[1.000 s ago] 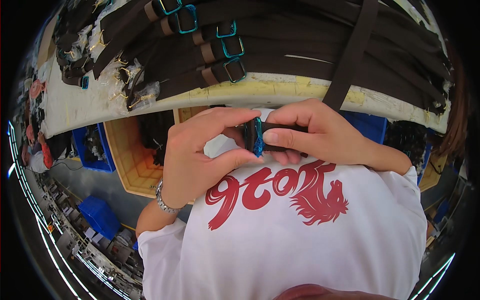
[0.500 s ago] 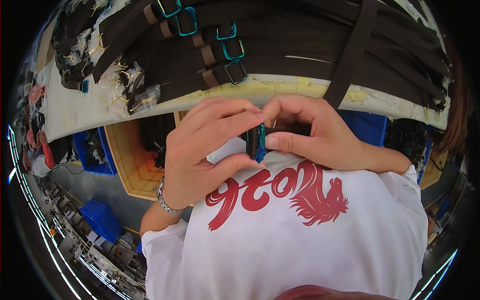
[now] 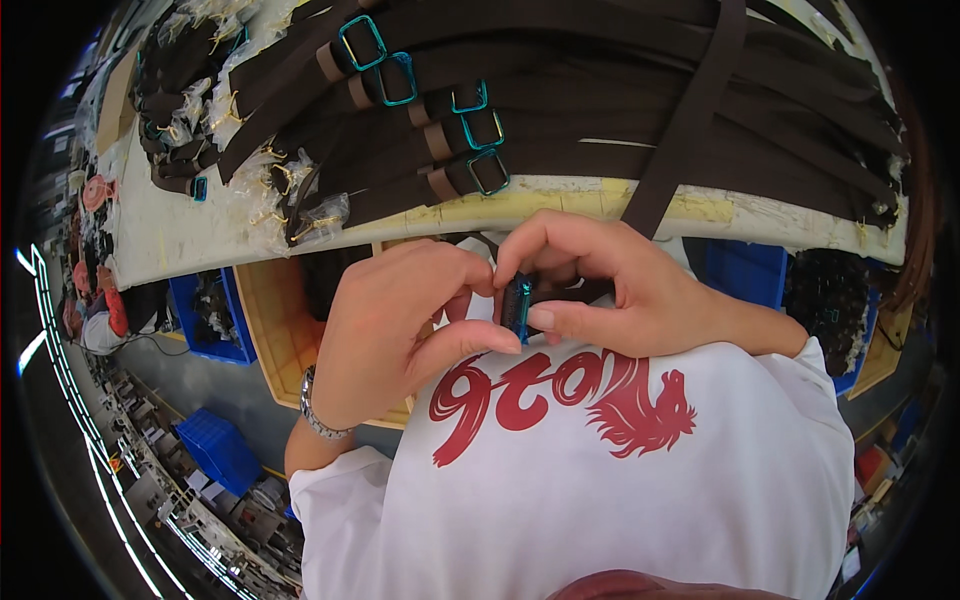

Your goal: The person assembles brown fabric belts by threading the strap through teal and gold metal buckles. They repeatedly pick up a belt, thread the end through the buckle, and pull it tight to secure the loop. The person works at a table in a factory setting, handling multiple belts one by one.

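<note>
A shiny blue-green metal buckle (image 3: 521, 308), with dark brown strap at it, is held up in front of my chest, seen nearly edge-on. My right hand (image 3: 640, 290) pinches it between thumb and bent fingers. On its other side is my left hand (image 3: 390, 325), fingers curled in and thumb tip at the buckle's lower end. The left fingertips are partly hidden, as is the strap inside my right hand. Beyond my hands, dark brown straps (image 3: 580, 105) lie lengthwise on the table, several ending in similar buckles (image 3: 489, 172).
The worktable's pale edge (image 3: 560, 200) runs just beyond my hands; one strap (image 3: 688, 120) crosses the others and hangs over it. Plastic-wrapped bits (image 3: 325, 215) lie at its left. Below stand a wooden box (image 3: 275, 330) and blue bins (image 3: 235, 330). Another person (image 3: 105, 325) is far left.
My left fingers have slid off the buckle's upper end and curled inward, while my right fingers have closed over that end. The whole view has shifted slightly.
</note>
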### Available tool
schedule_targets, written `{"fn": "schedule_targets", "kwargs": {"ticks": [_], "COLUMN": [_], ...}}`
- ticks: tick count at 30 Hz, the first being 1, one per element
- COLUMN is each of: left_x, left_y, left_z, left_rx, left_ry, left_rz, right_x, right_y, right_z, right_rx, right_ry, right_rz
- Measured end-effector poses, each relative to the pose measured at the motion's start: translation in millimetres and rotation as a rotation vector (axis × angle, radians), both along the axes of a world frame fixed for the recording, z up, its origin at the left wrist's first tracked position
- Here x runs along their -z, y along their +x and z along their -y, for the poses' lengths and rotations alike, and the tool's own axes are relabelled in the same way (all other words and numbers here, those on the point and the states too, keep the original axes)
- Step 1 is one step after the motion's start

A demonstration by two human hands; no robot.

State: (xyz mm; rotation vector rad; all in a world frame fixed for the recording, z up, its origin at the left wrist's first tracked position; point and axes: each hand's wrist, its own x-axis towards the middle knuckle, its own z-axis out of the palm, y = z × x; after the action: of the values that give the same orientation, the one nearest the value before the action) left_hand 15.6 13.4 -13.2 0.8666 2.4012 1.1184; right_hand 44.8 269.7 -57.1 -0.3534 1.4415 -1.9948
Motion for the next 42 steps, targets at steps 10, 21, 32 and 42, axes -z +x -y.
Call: {"fn": "schedule_targets", "kwargs": {"ticks": [10,21,32,42], "left_x": [23.7,20.8,-7.3,-101.6], "left_y": [16.5,-5.5,-4.9,-71.2], "left_z": [-18.5,4.5,-0.5,-59.9], "left_rx": [0.024,0.004,-0.184,0.767], "left_ry": [0.02,0.138,0.749,1.381], "left_rz": [-0.145,0.373,0.259,-0.038], "right_x": [10.3,9.8,-38.7,-177.6], "right_y": [6.4,1.7,-7.7,-25.7], "right_z": [-6.1,-2.5,-11.8,-39.8], "right_rx": [0.086,0.028,0.234,0.623], "right_ry": [0.223,0.108,0.226,0.595], "right_rz": [-0.144,-0.078,-0.644,-1.862]}}
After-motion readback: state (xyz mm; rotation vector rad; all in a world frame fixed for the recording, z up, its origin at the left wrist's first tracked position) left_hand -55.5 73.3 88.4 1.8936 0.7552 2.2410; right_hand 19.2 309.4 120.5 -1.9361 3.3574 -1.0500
